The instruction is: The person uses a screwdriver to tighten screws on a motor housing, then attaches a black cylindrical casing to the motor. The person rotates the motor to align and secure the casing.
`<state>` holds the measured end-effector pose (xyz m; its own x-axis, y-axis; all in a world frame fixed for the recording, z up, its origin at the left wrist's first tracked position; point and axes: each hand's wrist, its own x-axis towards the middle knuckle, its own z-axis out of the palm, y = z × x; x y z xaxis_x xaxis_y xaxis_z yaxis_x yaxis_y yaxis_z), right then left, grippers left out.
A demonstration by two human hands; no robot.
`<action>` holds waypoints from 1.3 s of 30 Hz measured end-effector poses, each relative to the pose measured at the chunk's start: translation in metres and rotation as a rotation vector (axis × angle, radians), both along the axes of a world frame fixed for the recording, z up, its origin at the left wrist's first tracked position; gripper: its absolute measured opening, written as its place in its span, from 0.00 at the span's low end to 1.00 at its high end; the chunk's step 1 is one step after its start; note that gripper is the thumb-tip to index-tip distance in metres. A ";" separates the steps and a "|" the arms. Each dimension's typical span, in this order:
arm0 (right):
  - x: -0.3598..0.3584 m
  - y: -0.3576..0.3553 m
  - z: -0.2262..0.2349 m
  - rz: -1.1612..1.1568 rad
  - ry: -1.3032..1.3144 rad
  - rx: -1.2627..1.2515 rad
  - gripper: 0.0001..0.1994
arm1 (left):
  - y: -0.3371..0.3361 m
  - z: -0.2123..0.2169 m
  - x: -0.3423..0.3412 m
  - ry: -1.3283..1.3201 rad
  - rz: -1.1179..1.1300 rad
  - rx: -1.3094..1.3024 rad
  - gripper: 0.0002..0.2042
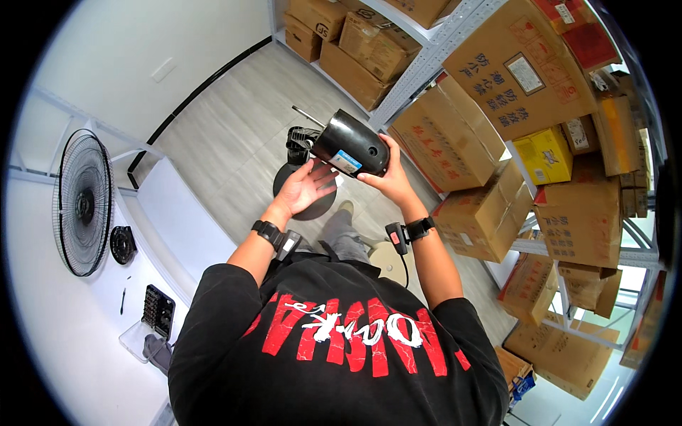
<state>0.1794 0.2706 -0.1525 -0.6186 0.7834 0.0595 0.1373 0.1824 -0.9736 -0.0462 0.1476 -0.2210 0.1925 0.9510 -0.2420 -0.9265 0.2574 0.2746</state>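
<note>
Right hand [389,172] has its fingers curled around the rounded back end of a black fan motor housing [349,144], thumb up over the top, so it's properly gripping it. Left hand [304,187] sits open right under the motor, palm up, fingers loosely spread and pointing toward it; can't really tell if the fingertips touch it or just hover. The motor is held up in the air in front of the chest, tilted, with a thin metal shaft [307,116] poking out toward the upper left and a white label [347,162] on its underside. Both wrists have black straps on them. Below the motor, down on the grey floor, there's a round black fan base [312,202]. Off to the left, a white table [50,312] holds a wire fan grille [84,202]. To the right are shelves stacked with cardboard boxes [455,138]
</note>
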 end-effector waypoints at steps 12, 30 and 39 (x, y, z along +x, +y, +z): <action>-0.010 0.007 0.017 0.025 0.003 -0.060 0.53 | 0.044 0.090 -0.046 1.174 0.227 0.124 0.15; -0.006 0.006 -0.003 0.052 0.107 -0.137 0.54 | 0.041 0.095 -0.030 1.357 0.328 0.147 0.16; 0.000 -0.008 0.010 -0.023 -0.189 0.121 0.54 | 0.021 0.100 0.004 1.206 0.084 -0.406 0.36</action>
<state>0.1796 0.2630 -0.1424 -0.6094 0.7920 0.0385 0.3211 0.2909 -0.9013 -0.0418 0.1691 -0.1209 -0.4087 0.7663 -0.4957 -0.1628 0.4732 0.8658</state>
